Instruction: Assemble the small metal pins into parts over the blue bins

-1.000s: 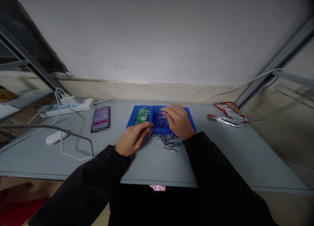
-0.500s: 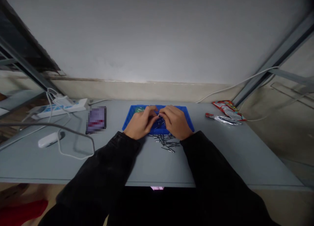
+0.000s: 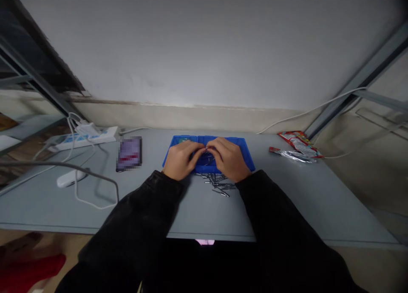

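My left hand point(image 3: 181, 160) and my right hand point(image 3: 230, 159) meet over a blue plastic tray point(image 3: 247, 153). Both are closed, thumb and forefinger pinched together, fingertips nearly touching. A small shiny metal piece point(image 3: 206, 148) shows between the fingertips; most of it is hidden. Below it, several slim metal pins point(image 3: 208, 159) lie in the tray, partly covered by my hands. Just in front of the tray, a loose pile of slim metal pins point(image 3: 219, 184) rests on the grey table point(image 3: 207, 216). Something green point(image 3: 184, 139) shows in the tray's left compartment.
On the left are a white power strip point(image 3: 110, 134) with plugs and cables, a white oblong device point(image 3: 68, 178) and a blurred purple item point(image 3: 130, 153). Red and silver wrappers point(image 3: 299, 145) lie at the right. A wall point(image 3: 204, 51) rises behind the table.
My fingertips have drawn closer together, and the left fingers have straightened toward the right hand. The whole view has shifted slightly. The pile of pins looks the same.
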{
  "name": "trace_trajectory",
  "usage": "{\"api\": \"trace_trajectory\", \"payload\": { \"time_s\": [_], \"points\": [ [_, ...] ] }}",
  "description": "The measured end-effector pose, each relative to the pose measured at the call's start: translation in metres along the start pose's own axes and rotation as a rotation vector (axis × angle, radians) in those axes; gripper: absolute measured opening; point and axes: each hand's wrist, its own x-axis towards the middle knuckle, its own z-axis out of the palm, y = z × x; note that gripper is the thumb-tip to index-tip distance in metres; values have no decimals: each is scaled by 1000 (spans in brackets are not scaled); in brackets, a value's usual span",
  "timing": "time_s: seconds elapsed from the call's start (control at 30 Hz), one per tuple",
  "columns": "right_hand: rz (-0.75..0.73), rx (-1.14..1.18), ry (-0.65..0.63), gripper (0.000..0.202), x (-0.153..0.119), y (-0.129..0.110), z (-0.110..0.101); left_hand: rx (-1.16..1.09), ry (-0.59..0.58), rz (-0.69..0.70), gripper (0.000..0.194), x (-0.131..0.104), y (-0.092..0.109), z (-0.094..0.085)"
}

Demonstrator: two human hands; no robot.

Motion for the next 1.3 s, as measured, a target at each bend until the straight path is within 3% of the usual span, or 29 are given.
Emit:
{"api": "trace_trajectory", "payload": {
  "time_s": [0.5,0.63,0.9,1.3],
  "points": [
    [24,-63,-11,25,-1,4,1,-17,-47,84,22,2,5,-3],
    [25,-62,-33,27,-1,3,1,-22,-36,75,21,1,5,-3],
    [24,3,-30,10,-2,-1,0,-23,-49,36,21,1,4,-1],
    [23,0,-61,21,-1,0,-1,-33,-30,42,19,2,6,-3]
  ]
}}
